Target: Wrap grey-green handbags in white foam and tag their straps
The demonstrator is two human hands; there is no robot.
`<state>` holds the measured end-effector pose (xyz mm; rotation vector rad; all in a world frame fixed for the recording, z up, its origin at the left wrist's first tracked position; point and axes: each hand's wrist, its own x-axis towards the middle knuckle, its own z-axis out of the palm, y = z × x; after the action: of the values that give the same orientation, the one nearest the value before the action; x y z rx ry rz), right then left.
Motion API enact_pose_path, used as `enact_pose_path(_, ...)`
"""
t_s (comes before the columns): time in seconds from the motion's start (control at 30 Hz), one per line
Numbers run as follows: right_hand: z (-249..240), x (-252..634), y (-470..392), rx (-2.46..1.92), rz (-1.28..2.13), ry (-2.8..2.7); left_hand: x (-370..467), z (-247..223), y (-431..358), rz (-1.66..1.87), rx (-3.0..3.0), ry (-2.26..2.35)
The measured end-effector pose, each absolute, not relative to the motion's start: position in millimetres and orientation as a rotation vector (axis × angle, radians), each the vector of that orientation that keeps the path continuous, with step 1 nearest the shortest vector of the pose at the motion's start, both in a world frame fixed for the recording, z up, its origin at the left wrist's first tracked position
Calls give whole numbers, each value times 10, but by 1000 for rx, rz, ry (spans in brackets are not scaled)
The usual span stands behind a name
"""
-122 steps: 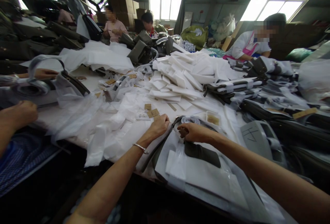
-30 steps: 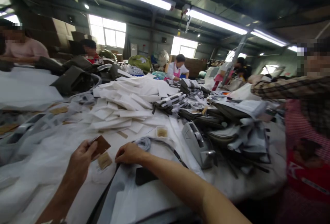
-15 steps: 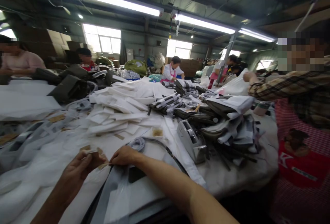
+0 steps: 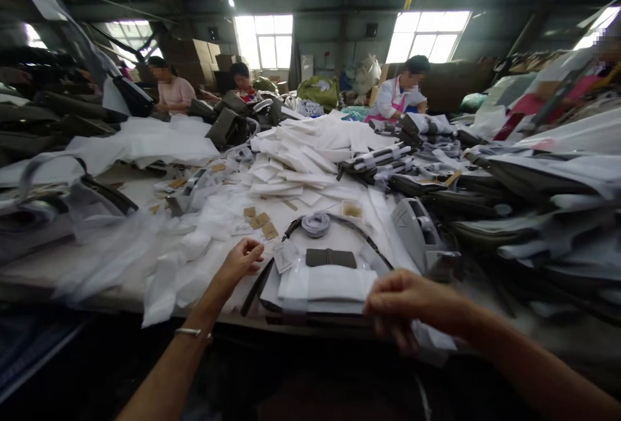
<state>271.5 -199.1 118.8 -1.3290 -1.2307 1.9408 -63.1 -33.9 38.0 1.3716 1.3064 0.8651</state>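
White-padded bag (image 4: 326,284), lower centre of frame; left hand (image 4: 243,258) beside it, fingers loosely apart; right hand (image 4: 400,298) at right edge, finger grip can't tell.

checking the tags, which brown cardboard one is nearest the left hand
The square brown cardboard tag at the cluster's lower right; its neighbours lie farther up and left.

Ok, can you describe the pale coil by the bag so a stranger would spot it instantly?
From the big heap of white sheets, come nearer to the bag between the left hand and the right hand. Within the arc of its dark strap lies the coil: round, wound in pale grey loops, unlike the flat brown tags to its left.
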Motion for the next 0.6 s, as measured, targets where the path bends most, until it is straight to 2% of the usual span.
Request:
enact_pose_path(0.07, 911, 2751, -2506, -1364, 2110, -914, -518, 360, -277, 797, 1405, 1353)
enact_pose_path(0.13, 592, 2681, -2824, -1401, 1999, -569, -419, 380, -237, 694, 1485, 1339)
enact_pose_path(0.23, 263, 2483, -2920, -1226, 1852, -171, -327, 456, -237, 542, 1569, 1323)
enact_pose_path(0.4, 230, 2290, -2686, -971, 1725, 78, -245, 534, -499, 392, 1016, 1143)
enact_pose_path(0.6, 284, 2219, -2573, -920, 1777, -75, -165, 252, -1153, 343, 674, 1059)
